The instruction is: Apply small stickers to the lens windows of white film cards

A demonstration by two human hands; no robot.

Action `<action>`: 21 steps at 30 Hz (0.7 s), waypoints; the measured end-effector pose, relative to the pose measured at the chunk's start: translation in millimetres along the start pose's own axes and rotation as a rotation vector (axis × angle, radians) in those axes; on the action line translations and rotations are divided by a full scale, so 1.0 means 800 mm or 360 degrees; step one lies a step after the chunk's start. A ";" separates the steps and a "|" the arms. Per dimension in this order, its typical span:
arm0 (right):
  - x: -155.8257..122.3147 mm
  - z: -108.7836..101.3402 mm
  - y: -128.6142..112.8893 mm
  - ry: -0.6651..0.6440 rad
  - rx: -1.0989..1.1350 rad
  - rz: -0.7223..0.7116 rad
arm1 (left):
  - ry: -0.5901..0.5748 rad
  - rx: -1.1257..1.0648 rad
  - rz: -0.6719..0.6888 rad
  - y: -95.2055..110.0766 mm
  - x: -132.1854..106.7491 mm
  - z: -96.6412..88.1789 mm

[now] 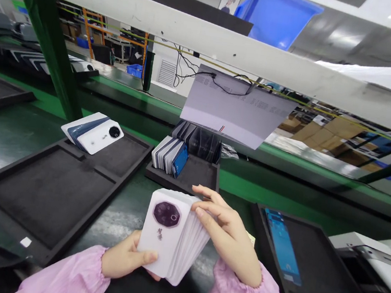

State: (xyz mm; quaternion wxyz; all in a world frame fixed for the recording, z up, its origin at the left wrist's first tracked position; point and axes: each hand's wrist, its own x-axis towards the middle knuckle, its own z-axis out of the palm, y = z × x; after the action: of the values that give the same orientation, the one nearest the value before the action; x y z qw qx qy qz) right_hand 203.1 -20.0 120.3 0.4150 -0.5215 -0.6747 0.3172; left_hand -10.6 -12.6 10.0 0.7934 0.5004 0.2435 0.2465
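The left hand (129,256) grasps a stack of white phone covers (165,251) in front of the small black tray (201,172). The right hand (230,231) touches the stack's edge; whether it pinches, I cannot tell. Left of the small black tray lies a bigger tray (54,192).
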 end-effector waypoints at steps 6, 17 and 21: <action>-0.003 0.000 -0.005 0.0009 -0.0015 -0.0031 | 0.0006 0.0003 -0.0025 -0.005 0.000 -0.001; 0.001 -0.010 0.001 -0.0129 0.0126 -0.0019 | -0.0202 -0.0123 -0.0141 0.002 0.001 0.002; 0.005 -0.015 0.008 -0.0212 0.0273 -0.0015 | -0.0228 -0.0165 -0.0158 0.004 0.001 0.000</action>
State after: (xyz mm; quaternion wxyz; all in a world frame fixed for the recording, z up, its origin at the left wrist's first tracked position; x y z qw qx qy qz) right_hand 215.8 -14.7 121.2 0.4138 -0.4587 -0.6735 0.4060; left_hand -10.3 -11.2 12.7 0.8450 0.4623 0.1975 0.1825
